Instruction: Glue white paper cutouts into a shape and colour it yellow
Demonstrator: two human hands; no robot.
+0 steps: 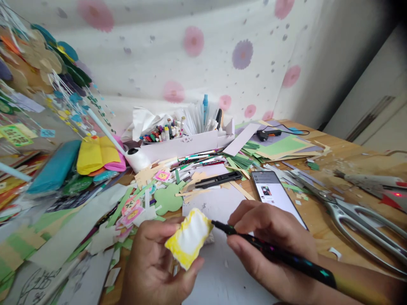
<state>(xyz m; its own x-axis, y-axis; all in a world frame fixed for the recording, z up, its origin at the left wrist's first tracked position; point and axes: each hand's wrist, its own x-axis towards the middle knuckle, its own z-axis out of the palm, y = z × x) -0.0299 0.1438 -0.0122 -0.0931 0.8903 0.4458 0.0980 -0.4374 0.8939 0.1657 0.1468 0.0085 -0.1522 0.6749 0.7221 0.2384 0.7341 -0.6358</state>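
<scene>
A small puffy white paper piece with a yellow-coloured border (191, 237) is pinched between the thumb and fingers of my left hand (159, 258). My right hand (270, 241) grips a black marker pen (286, 256) dotted with coloured stars. The pen's dark tip is at the upper right edge of the paper piece; whether it touches cannot be made out. Below both hands lies a white sheet (219, 271) on the wooden table. A green flower-shaped paper cutout (168, 199) is just beyond my left hand.
A black box cutter (218, 179) and a phone (276, 192) lie beyond my hands. Large silver scissors (343, 218) are at the right, near a glue gun (372, 180). A white box of markers and pens (184, 146) stands at the back. Paper scraps (133, 207) crowd the left.
</scene>
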